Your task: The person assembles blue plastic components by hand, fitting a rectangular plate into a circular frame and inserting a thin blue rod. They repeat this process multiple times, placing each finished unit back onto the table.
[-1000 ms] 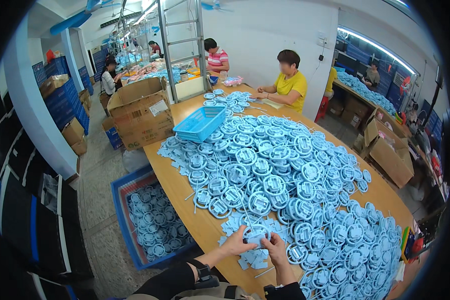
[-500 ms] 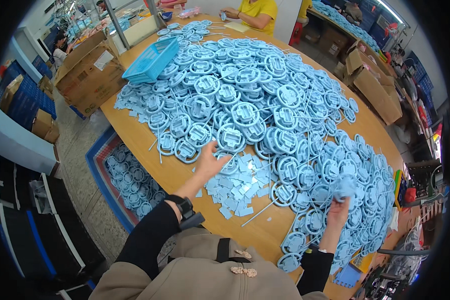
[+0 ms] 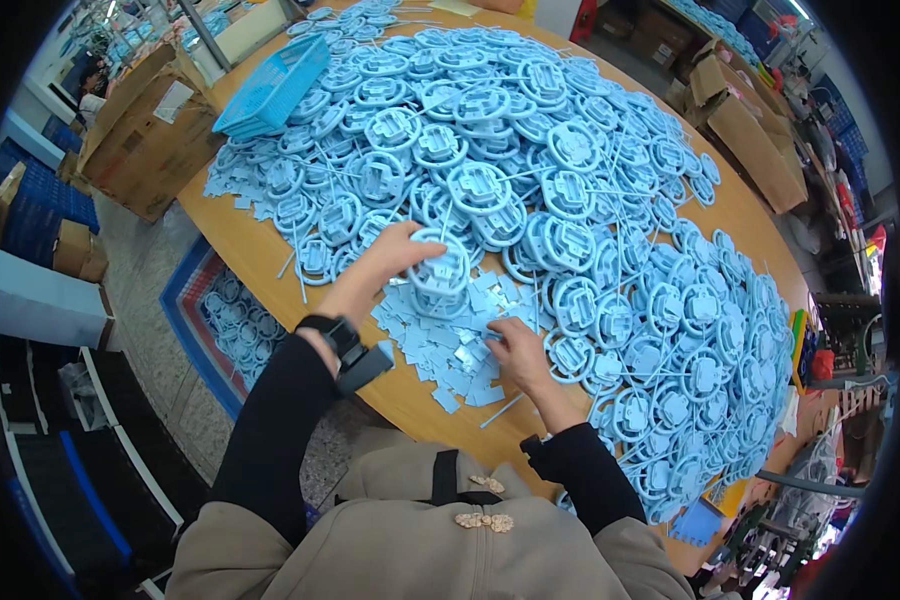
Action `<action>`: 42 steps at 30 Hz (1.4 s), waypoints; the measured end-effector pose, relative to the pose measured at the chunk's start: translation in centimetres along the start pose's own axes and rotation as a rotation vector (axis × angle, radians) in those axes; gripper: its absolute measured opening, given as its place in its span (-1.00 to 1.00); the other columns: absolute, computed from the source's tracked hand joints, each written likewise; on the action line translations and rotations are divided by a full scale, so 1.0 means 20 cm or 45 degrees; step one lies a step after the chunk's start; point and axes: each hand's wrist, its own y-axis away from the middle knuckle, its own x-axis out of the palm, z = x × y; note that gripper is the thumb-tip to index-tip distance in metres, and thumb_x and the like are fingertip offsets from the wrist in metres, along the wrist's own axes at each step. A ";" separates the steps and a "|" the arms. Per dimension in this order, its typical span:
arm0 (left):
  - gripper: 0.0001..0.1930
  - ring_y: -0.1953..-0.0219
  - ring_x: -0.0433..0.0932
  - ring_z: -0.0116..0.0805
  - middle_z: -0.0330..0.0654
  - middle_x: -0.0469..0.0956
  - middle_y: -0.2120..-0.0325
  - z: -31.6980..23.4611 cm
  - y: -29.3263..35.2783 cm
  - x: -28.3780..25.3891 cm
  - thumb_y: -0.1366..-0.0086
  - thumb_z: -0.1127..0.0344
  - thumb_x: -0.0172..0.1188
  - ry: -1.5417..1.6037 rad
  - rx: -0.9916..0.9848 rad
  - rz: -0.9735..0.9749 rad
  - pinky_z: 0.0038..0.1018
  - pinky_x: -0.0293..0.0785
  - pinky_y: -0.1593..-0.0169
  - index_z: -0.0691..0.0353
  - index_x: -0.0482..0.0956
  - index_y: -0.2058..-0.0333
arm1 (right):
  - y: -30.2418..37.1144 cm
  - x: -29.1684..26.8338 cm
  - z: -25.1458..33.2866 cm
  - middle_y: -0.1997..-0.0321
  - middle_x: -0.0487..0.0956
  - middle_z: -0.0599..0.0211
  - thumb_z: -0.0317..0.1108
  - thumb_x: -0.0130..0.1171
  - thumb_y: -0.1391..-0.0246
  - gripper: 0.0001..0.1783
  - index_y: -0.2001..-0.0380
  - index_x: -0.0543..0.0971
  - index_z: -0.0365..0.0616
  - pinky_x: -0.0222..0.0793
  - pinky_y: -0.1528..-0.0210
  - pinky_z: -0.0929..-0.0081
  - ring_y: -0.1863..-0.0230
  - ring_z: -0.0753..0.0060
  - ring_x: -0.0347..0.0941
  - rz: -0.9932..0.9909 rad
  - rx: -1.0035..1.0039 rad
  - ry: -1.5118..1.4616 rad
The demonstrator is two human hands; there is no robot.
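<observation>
My left hand [image 3: 398, 250] grips the rim of a round light-blue plastic part [image 3: 440, 268], a ring with a raised block in its middle, held over the small flat pieces. My right hand [image 3: 522, 352] is at the right side of a spread of small flat light-blue pieces [image 3: 435, 345]. Its thumb and fingertips pinch together on a small light-blue piece, mostly hidden by the fingers. A big heap of similar round parts [image 3: 480, 187], several with thin stems, spreads beyond both hands. More of them lie in the right-hand heap [image 3: 700, 305].
The parts lie on a wooden table [image 3: 260, 262] with a curved edge. A blue plastic basket [image 3: 275, 88] rests at the heap's far left. A blue-rimmed crate [image 3: 182, 300] of round parts stands below the left edge. Cardboard boxes [image 3: 150, 140] stand beyond the table.
My right hand has left the right-hand heap and the blurred round part there, moving left to the flat pieces. My left hand now holds a round part. The view has shifted slightly.
</observation>
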 end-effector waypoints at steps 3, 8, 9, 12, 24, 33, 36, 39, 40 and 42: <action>-0.60 0.40 0.54 -0.48 -0.22 0.58 0.37 0.28 0.22 -0.08 -0.07 0.26 0.33 0.350 0.237 -0.027 -0.55 0.42 0.46 0.31 0.50 0.14 | -0.08 0.13 0.00 0.24 0.47 0.17 -0.36 0.25 0.15 -0.64 0.20 0.51 -0.12 0.40 0.17 0.27 0.14 0.10 0.44 -0.046 -0.181 0.328; -0.56 0.32 0.49 -0.51 -0.28 0.52 0.25 0.63 0.51 0.02 -0.11 0.37 0.31 1.069 0.252 -0.157 -0.53 0.46 0.31 0.23 0.41 0.03 | -0.07 0.17 -0.04 0.32 0.51 0.15 -0.39 0.19 0.13 -0.76 0.29 0.57 -0.12 0.40 0.23 0.26 0.27 0.06 0.47 -0.218 -0.250 0.301; -0.55 0.32 0.48 -0.52 -0.28 0.51 0.25 0.69 0.52 0.05 -0.11 0.36 0.31 1.110 0.275 -0.208 -0.53 0.46 0.31 0.22 0.40 0.02 | -0.08 0.16 -0.06 0.37 0.52 0.16 -0.41 0.18 0.11 -0.79 0.32 0.58 -0.14 0.40 0.25 0.29 0.31 0.11 0.48 -0.262 -0.205 0.208; -0.52 0.28 0.47 -0.52 -0.29 0.49 0.25 0.66 0.58 0.16 -0.13 0.33 0.30 1.013 0.295 -0.339 -0.54 0.44 0.27 0.20 0.35 -0.02 | -0.09 0.13 -0.09 0.46 0.54 0.23 -0.46 0.14 0.02 -0.85 0.32 0.56 -0.20 0.44 0.32 0.42 0.38 0.31 0.52 -0.435 -0.057 -0.152; -0.51 0.11 0.47 -0.35 -0.08 0.49 0.16 0.47 0.70 0.42 -0.10 0.28 0.29 0.297 0.780 -0.763 -0.46 0.39 0.07 0.28 0.29 0.05 | 0.03 0.18 0.51 0.53 0.52 0.29 -0.41 0.16 -0.07 -0.87 0.39 0.40 -0.15 0.55 0.45 0.40 0.56 0.41 0.50 -0.009 0.570 -1.559; -0.50 0.18 0.46 -0.44 -0.14 0.49 0.22 0.51 0.70 0.40 -0.08 0.30 0.29 0.440 0.735 -0.497 -0.47 0.41 0.11 0.27 0.30 0.04 | 0.07 0.09 0.38 0.22 0.51 0.28 -0.38 0.27 0.01 -0.57 0.08 0.39 -0.27 0.42 0.23 0.54 0.32 0.52 0.44 -0.049 0.083 -0.740; -0.48 0.17 0.45 -0.44 -0.13 0.48 0.23 0.47 0.70 0.41 -0.08 0.30 0.30 0.472 0.702 -0.352 -0.47 0.40 0.10 0.27 0.30 0.02 | 0.09 0.02 0.41 0.16 0.51 0.26 -0.42 0.26 0.01 -0.45 -0.05 0.30 -0.23 0.46 0.21 0.49 0.27 0.47 0.47 0.060 0.216 -1.204; -0.42 0.15 0.48 -0.37 -0.07 0.49 0.21 0.48 0.67 0.47 -0.05 0.31 0.30 0.468 0.684 -0.170 -0.41 0.42 0.10 0.27 0.24 -0.02 | 0.15 -0.03 0.37 0.21 0.53 0.26 -0.46 0.22 -0.01 -0.50 -0.02 0.31 -0.24 0.54 0.25 0.45 0.28 0.47 0.50 0.197 0.388 -1.417; -0.42 0.15 0.48 -0.37 -0.07 0.49 0.21 0.48 0.66 0.48 -0.05 0.31 0.30 0.468 0.681 -0.159 -0.41 0.42 0.10 0.27 0.24 -0.02 | 0.16 -0.03 0.35 0.21 0.53 0.26 -0.46 0.22 -0.01 -0.50 -0.02 0.31 -0.24 0.54 0.25 0.45 0.28 0.47 0.50 0.188 0.394 -1.418; -0.39 0.20 0.51 -0.34 -0.04 0.51 0.23 0.26 0.80 0.49 -0.04 0.29 0.30 0.136 0.604 -0.177 -0.37 0.46 0.15 0.25 0.22 -0.03 | 0.21 -0.03 0.27 0.20 0.52 0.27 -0.43 0.20 -0.04 -0.57 0.02 0.34 -0.22 0.54 0.23 0.42 0.26 0.46 0.51 0.126 0.439 -1.400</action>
